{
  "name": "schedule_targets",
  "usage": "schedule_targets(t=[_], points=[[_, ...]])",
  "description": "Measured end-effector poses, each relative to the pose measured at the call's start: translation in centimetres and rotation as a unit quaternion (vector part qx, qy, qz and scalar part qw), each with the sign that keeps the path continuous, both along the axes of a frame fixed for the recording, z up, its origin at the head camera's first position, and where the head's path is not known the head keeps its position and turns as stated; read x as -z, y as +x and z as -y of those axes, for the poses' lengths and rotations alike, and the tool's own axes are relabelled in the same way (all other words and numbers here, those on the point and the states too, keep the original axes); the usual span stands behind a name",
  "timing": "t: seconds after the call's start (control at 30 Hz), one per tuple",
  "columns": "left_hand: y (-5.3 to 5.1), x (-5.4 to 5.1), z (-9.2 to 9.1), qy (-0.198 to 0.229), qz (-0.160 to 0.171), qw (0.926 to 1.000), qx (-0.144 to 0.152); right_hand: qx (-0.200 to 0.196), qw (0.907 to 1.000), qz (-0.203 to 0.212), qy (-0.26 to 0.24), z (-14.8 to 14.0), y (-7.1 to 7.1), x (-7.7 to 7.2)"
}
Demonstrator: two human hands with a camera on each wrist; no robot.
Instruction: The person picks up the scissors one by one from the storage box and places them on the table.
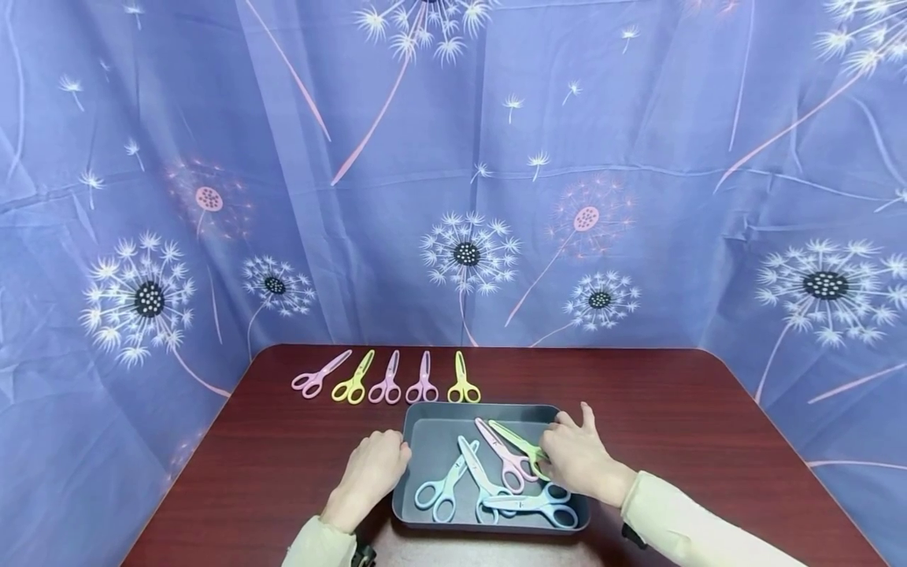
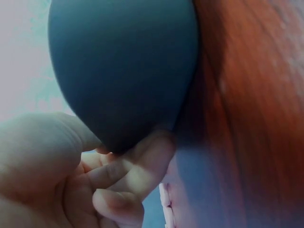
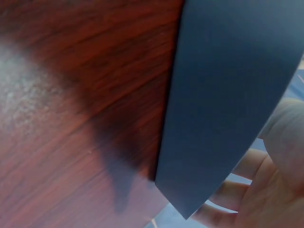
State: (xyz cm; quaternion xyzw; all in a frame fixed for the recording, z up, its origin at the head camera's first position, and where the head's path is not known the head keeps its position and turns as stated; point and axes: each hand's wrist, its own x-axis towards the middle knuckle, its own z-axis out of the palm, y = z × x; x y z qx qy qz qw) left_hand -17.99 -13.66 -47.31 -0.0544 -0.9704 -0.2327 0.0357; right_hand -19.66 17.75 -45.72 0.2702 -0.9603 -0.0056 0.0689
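A dark grey tray [image 1: 489, 526] lies on the table with several scissors in it. My left hand [image 1: 375, 468] holds the tray's left side; the left wrist view shows its thumb [image 2: 42, 142] and fingers [image 2: 147, 161] around the tray's end. At the tray's right side, my right hand [image 1: 581, 457] reaches in over the rim, its fingers at the handle of the yellow-green scissors [image 1: 516, 438], partly hiding it. Beside these lie pink scissors [image 1: 501, 449] and three blue scissors [image 1: 520, 502], some overlapping. In the right wrist view the tray wall [image 3: 228, 95] hides the fingertips.
A row of scissors lies behind the tray, toward the table's back left: pink-purple scissors [image 1: 386, 380] and yellow scissors [image 1: 462, 380], blades pointing away. The reddish-brown table [image 1: 659, 394] extends to both sides. A blue dandelion-print curtain [image 1: 397, 260] hangs around its back and sides.
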Motion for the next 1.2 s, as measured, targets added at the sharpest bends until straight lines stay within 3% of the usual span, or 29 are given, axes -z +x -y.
schedule_targets(t=[0.43, 0.7, 1.0, 1.2], points=[[0.1, 0.0, 0.0, -0.002, -0.007, 1.0000, 0.003, 0.001, 0.9999, -0.012, -0.003, 0.1, -0.2, 0.1], [0.0, 0.0, 0.0, 0.001, -0.007, 1.0000, 0.005, -0.018, 0.9993, -0.032, -0.003, 0.0, -0.1, -0.4], [-0.1, 0.1, 0.0, -0.002, -0.006, 1.0000, 0.002, -0.042, 0.9960, -0.072, -0.034, 0.2, -0.2, -1.8], [0.0, 0.1, 0.1, 0.002, -0.005, 1.0000, 0.000, -0.043, 0.9945, -0.082, -0.050, 0.6, -1.1, -2.8]])
